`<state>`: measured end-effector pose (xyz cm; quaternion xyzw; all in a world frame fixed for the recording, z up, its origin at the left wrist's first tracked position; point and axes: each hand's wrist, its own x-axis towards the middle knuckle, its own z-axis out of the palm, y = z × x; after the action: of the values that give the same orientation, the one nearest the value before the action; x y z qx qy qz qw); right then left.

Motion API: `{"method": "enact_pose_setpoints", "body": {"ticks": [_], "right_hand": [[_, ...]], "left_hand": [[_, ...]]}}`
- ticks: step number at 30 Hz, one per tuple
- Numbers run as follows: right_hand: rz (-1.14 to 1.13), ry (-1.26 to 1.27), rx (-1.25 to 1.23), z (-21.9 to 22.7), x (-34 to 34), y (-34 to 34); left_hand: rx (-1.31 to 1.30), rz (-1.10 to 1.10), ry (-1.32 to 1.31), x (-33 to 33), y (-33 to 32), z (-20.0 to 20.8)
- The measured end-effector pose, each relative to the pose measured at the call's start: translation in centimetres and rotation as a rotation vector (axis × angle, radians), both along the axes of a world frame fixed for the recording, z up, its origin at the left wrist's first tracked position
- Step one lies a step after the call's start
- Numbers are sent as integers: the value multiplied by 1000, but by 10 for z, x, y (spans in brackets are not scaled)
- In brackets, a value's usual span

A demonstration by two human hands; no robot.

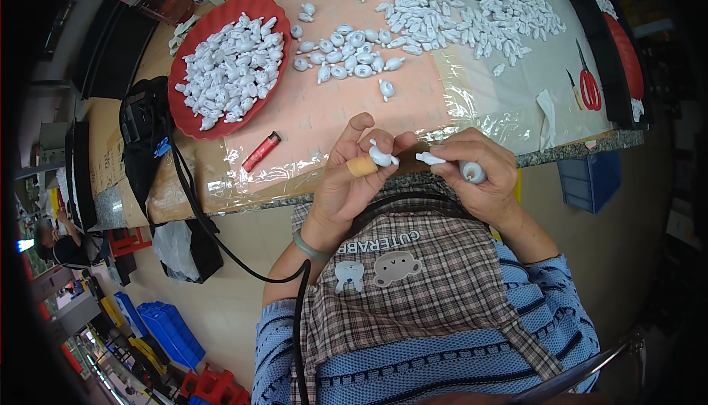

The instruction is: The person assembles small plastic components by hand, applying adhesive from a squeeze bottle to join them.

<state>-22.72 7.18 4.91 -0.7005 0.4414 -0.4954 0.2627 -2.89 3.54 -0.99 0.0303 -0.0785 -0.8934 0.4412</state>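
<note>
Pinched in my left hand (341, 184) is a small white plastic figurine part (382, 156), rounded with little nubs. A tan finger cot (361, 166) covers one of that hand's digits. My right hand (487, 176) grips a slim white plastic piece (430, 158) at its fingertips, pointing at the part on the left. The same hand also keeps a small pale bottle with a tapered tip (473, 173) against its fingers. A narrow gap separates the two white pieces. Both hands are just over the table's near edge.
A red scalloped dish (258, 6) heaped with white parts stands at the left. Round white parts (346, 54) and a wide pile of slim pieces (472, 10) cover the far side. A red tube (261, 152) and red-handled scissors (590, 89) lie nearby. A black cable (214, 239) hangs left.
</note>
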Motion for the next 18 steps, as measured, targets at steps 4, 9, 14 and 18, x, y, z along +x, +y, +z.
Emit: {"method": "enact_pose_setpoints", "body": {"ticks": [4,9,14,18], "right_hand": [[8,-2,1,-1,0,-1],[7,18,-10,-2,-2,-4],[-59,66,18,-7,-13,-12],[-159,149,158,-12,-19,-13]], "left_hand": [[10,-5,28,0,-1,-1],[4,-1,7,0,-3,-1],[-42,39,-100,-1,-2,1],[-70,52,-238,-2,3,5]]}}
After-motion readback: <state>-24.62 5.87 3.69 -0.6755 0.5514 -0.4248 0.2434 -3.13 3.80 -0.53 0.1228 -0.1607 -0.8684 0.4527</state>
